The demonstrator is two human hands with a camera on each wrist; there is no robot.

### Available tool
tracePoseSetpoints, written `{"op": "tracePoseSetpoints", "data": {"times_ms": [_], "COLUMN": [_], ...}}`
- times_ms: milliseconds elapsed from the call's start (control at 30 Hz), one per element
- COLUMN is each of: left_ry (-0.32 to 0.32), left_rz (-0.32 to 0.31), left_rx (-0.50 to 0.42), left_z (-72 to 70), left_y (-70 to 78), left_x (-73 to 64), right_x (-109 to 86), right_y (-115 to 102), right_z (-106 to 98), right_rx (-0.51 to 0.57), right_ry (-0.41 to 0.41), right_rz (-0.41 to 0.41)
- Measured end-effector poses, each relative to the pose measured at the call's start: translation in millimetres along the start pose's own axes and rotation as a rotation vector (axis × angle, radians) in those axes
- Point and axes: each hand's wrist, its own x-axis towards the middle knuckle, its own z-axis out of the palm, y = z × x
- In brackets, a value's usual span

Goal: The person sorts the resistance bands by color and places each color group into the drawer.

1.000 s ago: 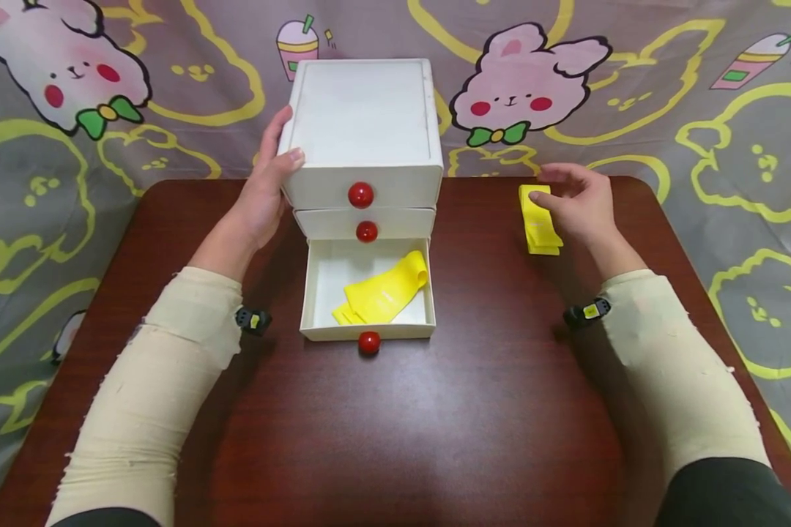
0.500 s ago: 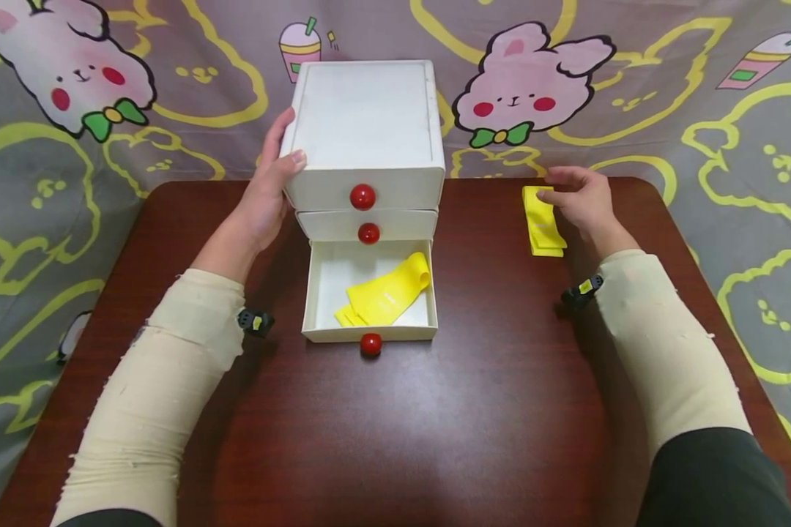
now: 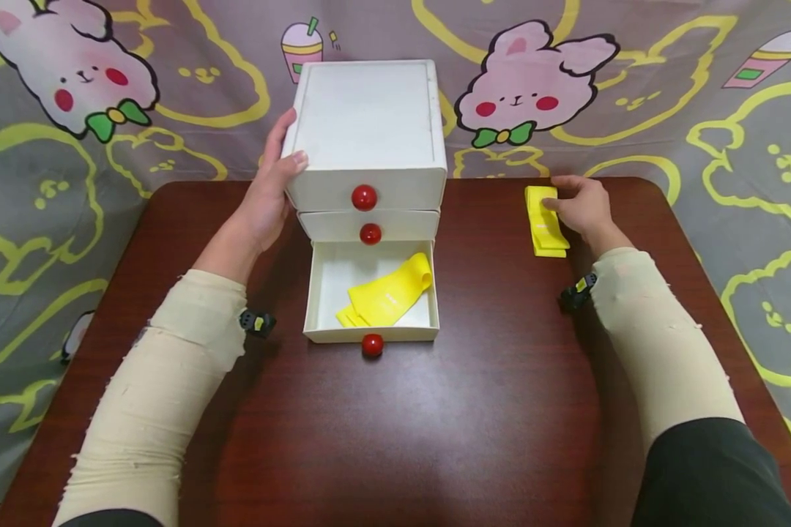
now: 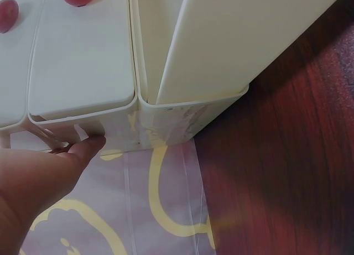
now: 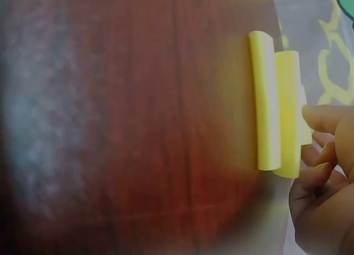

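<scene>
In the head view a white drawer cabinet (image 3: 369,113) with red ball knobs stands on the table, its bottom drawer (image 3: 319,293) pulled out. A folded yellow resistance band (image 3: 390,294) lies in that drawer. My left hand (image 3: 264,194) rests against the cabinet's left side, thumb over the front top edge. Its thumb also shows against the side in the left wrist view; the other fingers are hidden there. Another folded yellow resistance band (image 3: 543,225) lies on the table to the right. My right hand (image 3: 583,208) is at its right edge, thumb over it, with no clear pinch.
The dark red-brown wooden table (image 3: 435,424) carries everything. Behind and beside it hangs a patterned grey cloth (image 3: 685,117) with cartoon animals. The upper two drawers (image 3: 395,225) are closed. A small black camera (image 3: 257,323) sits at each wrist.
My right hand has lowered and come closer around the right edge of the band on the table. That band stays in place. The left hand keeps its place on the cabinet.
</scene>
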Motion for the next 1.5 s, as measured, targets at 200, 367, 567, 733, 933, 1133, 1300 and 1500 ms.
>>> {"op": "tracePoseSetpoints", "data": {"times_ms": [200, 367, 567, 733, 933, 1133, 1300, 1500], "left_ry": [0.0, 0.001, 0.008, 0.013, 0.016, 0.016, 0.013, 0.011], "left_rz": [0.003, -0.001, -0.016, -0.019, -0.024, -0.024, -0.029, -0.035], "left_rx": [-0.003, -0.005, 0.01, -0.007, -0.023, -0.035, -0.033, -0.013], "left_z": [0.5, 0.9, 0.3, 0.7, 0.3, 0.5, 0.0, -0.2], "left_y": [-1.4, -1.5, -1.0, -0.6, -0.2, -0.6, 0.1, 1.2], "left_x": [0.2, 0.2, 0.1, 0.5, 0.4, 0.8, 0.5, -0.3], "right_x": [-1.8, -5.4, -12.4, -19.2, -32.0, -48.9, -62.9, -80.9], "right_y": [4, 8, 10, 7, -2, -13, -25, -43], "right_z": [3, 5, 4, 0, -7, -14, -18, -22], "right_rx": [-0.033, -0.037, -0.04, -0.04, -0.013, 0.05, 0.103, 0.228], "right_ry": [0.031, 0.065, 0.11, 0.156, 0.211, 0.266, 0.322, 0.383], "right_rz": [-0.01, -0.018, -0.077, -0.097, -0.08, -0.107, -0.166, -0.244]}}
